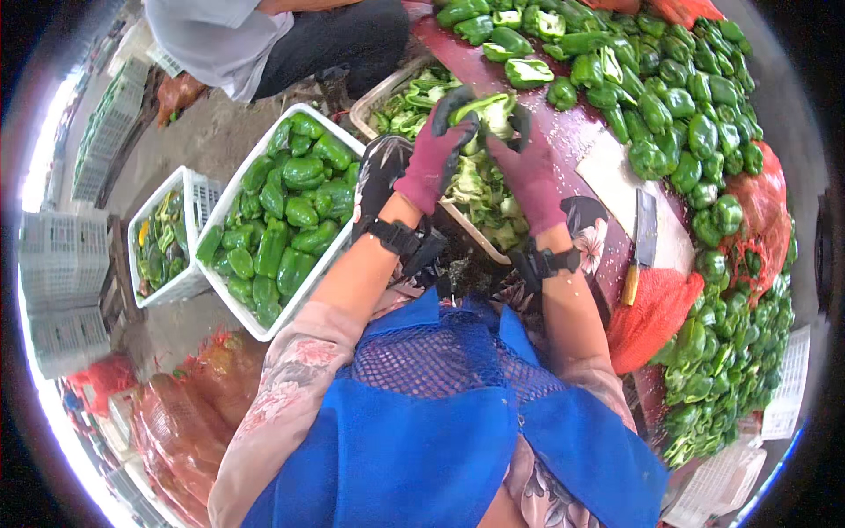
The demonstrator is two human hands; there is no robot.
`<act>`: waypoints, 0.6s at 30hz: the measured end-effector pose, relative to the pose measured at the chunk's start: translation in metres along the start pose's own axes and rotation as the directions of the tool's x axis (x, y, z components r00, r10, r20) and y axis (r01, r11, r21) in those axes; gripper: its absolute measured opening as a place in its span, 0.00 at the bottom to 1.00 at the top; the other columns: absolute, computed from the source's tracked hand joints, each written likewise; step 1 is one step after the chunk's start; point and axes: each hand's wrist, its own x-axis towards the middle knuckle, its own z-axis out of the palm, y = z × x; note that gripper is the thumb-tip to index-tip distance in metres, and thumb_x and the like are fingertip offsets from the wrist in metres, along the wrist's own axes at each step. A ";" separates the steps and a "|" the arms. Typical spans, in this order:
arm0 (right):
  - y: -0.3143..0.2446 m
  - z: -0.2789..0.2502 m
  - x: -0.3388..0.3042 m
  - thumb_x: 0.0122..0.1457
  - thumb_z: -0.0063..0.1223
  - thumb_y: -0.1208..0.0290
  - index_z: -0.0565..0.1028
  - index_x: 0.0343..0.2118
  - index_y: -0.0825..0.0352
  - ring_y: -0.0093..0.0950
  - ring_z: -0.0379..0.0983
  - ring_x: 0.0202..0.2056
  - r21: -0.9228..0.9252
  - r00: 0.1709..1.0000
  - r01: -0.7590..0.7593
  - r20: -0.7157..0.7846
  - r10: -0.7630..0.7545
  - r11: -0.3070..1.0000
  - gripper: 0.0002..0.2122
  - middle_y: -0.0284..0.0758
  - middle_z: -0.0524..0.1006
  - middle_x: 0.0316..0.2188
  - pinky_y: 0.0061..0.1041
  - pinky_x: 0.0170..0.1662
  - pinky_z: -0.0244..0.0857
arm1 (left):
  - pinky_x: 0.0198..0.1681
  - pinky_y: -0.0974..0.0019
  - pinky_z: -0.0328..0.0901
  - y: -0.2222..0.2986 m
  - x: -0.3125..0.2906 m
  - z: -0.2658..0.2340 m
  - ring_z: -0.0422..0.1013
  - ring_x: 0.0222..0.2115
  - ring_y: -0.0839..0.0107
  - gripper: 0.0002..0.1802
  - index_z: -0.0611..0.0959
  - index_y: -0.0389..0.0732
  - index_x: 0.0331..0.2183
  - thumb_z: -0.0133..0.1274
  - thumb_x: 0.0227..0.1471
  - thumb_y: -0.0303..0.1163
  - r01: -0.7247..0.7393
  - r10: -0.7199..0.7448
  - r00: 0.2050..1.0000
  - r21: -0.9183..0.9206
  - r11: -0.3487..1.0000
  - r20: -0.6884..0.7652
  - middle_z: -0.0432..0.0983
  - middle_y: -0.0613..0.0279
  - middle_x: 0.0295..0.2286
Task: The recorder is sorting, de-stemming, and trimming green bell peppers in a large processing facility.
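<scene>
Single head-worn fisheye view, looking steeply down from close above the wearer's forearms, which enter from 6 o'clock. The table (607, 158) curves from 12 to 4 o'clock; white crates (231, 189) lie toward 9 o'clock. Straight edges bend near the rim.

Maroon gloves with black fingertips (437, 151) are showing against a green pepper (487, 113) — a blue mesh apron (414, 422) and floral pink sleeves (286, 378) are lying below, red net sacks (656, 312) beside.
</scene>
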 end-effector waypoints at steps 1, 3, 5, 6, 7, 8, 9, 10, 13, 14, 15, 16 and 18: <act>0.007 0.001 0.001 0.45 0.61 0.57 0.61 0.52 0.72 0.41 0.70 0.45 -0.001 1.000 -0.011 -0.020 0.011 1.000 0.35 0.48 0.71 0.45 0.35 0.47 0.63 | 0.50 0.71 0.58 0.002 -0.003 0.006 0.63 0.46 0.74 0.23 0.69 0.39 0.50 0.49 0.51 0.29 -0.026 0.026 1.000 0.013 1.000 0.009 0.70 0.63 0.43; 0.018 0.011 0.002 0.44 0.62 0.56 0.56 0.55 0.71 0.43 0.71 0.43 -0.444 0.996 -0.027 -0.087 -0.013 0.896 0.39 0.49 0.72 0.43 0.36 0.45 0.65 | 0.52 0.69 0.57 -0.006 -0.006 0.009 0.63 0.48 0.71 0.24 0.68 0.38 0.51 0.50 0.51 0.28 -0.132 0.125 0.991 0.349 0.928 0.043 0.70 0.60 0.46; 0.002 0.006 -0.003 0.45 0.60 0.56 0.49 0.59 0.64 0.46 0.68 0.46 -0.387 0.988 -0.151 -0.018 0.156 0.910 0.42 0.52 0.70 0.45 0.40 0.46 0.64 | 0.54 0.67 0.56 0.000 -0.018 0.014 0.64 0.50 0.68 0.25 0.68 0.37 0.51 0.52 0.50 0.28 -0.142 0.143 0.989 0.530 0.836 0.039 0.68 0.54 0.49; 0.005 0.008 -0.005 0.44 0.60 0.56 0.49 0.59 0.63 0.46 0.68 0.46 -0.407 0.992 -0.121 -0.026 0.121 0.905 0.42 0.51 0.69 0.45 0.40 0.45 0.64 | 0.54 0.67 0.56 0.000 -0.023 0.014 0.64 0.50 0.67 0.25 0.68 0.37 0.51 0.52 0.50 0.29 -0.129 0.128 0.991 0.571 0.811 0.042 0.68 0.53 0.49; 0.018 0.009 -0.004 0.44 0.60 0.56 0.49 0.59 0.62 0.46 0.69 0.45 -0.435 0.995 -0.100 -0.047 0.088 0.895 0.42 0.51 0.69 0.46 0.40 0.45 0.64 | 0.54 0.66 0.57 -0.004 -0.023 0.018 0.64 0.50 0.66 0.26 0.68 0.37 0.51 0.52 0.50 0.30 -0.125 0.115 0.992 0.602 0.789 0.055 0.68 0.53 0.49; 0.036 0.018 -0.003 0.44 0.60 0.57 0.49 0.60 0.62 0.45 0.69 0.44 -0.519 0.989 -0.036 -0.141 -0.044 0.854 0.42 0.51 0.69 0.45 0.41 0.45 0.64 | 0.53 0.63 0.58 -0.007 -0.024 0.022 0.64 0.50 0.60 0.27 0.68 0.37 0.51 0.53 0.49 0.31 -0.144 0.138 0.989 0.644 0.751 0.059 0.67 0.50 0.49; 0.029 0.019 -0.007 0.44 0.60 0.58 0.53 0.58 0.62 0.45 0.70 0.42 -0.505 0.990 -0.132 -0.108 0.090 0.853 0.39 0.49 0.72 0.42 0.40 0.42 0.65 | 0.52 0.59 0.59 -0.009 -0.029 0.023 0.63 0.50 0.53 0.28 0.67 0.38 0.51 0.53 0.48 0.33 -0.147 0.153 0.987 0.688 0.710 0.052 0.66 0.46 0.48; 0.035 0.019 -0.003 0.44 0.60 0.59 0.56 0.55 0.62 0.45 0.71 0.40 -0.448 0.987 -0.156 -0.115 0.116 0.880 0.36 0.48 0.73 0.39 0.40 0.41 0.66 | 0.52 0.60 0.59 -0.013 -0.027 0.026 0.64 0.49 0.54 0.28 0.68 0.38 0.51 0.54 0.48 0.33 -0.130 0.149 0.988 0.685 0.717 0.031 0.66 0.47 0.48; 0.041 0.014 0.001 0.43 0.60 0.61 0.61 0.51 0.62 0.45 0.72 0.37 -0.354 0.979 -0.097 -0.200 0.026 0.930 0.31 0.46 0.74 0.36 0.39 0.39 0.67 | 0.51 0.61 0.60 -0.019 -0.016 0.030 0.65 0.48 0.55 0.29 0.68 0.38 0.51 0.55 0.47 0.33 -0.058 0.053 0.998 0.591 0.805 0.026 0.67 0.48 0.47; 0.042 0.012 0.000 0.43 0.60 0.62 0.63 0.48 0.62 0.45 0.72 0.36 -0.326 0.957 -0.005 -0.276 -0.091 0.945 0.28 0.46 0.75 0.34 0.38 0.37 0.67 | 0.48 0.69 0.61 -0.024 -0.014 0.030 0.67 0.43 0.72 0.23 0.72 0.37 0.47 0.55 0.49 0.31 -0.091 0.100 0.995 0.532 0.842 0.012 0.71 0.59 0.44; 0.043 0.011 0.001 0.43 0.60 0.62 0.63 0.48 0.62 0.45 0.72 0.36 -0.326 0.956 -0.010 -0.281 -0.086 0.945 0.28 0.46 0.75 0.34 0.38 0.37 0.67 | 0.48 0.69 0.61 -0.024 -0.013 0.030 0.67 0.43 0.72 0.23 0.72 0.37 0.47 0.55 0.49 0.31 -0.091 0.096 0.995 0.531 0.843 0.018 0.71 0.59 0.44; 0.044 0.011 0.002 0.43 0.61 0.63 0.65 0.47 0.62 0.45 0.72 0.36 -0.277 0.954 0.015 -0.284 -0.097 0.961 0.27 0.46 0.75 0.34 0.38 0.37 0.67 | 0.47 0.70 0.61 -0.023 -0.012 0.028 0.67 0.42 0.74 0.22 0.72 0.37 0.46 0.55 0.49 0.30 0.014 -0.009 1.000 0.425 0.905 -0.013 0.72 0.62 0.43; 0.040 0.009 0.000 0.41 0.61 0.65 0.70 0.42 0.63 0.44 0.72 0.37 -0.151 0.960 0.008 -0.275 -0.050 0.988 0.23 0.46 0.75 0.34 0.37 0.38 0.67 | 0.45 0.73 0.62 -0.002 -0.014 0.033 0.68 0.39 0.77 0.20 0.75 0.37 0.45 0.56 0.48 0.27 0.121 -0.105 0.992 0.361 0.925 -0.064 0.73 0.66 0.40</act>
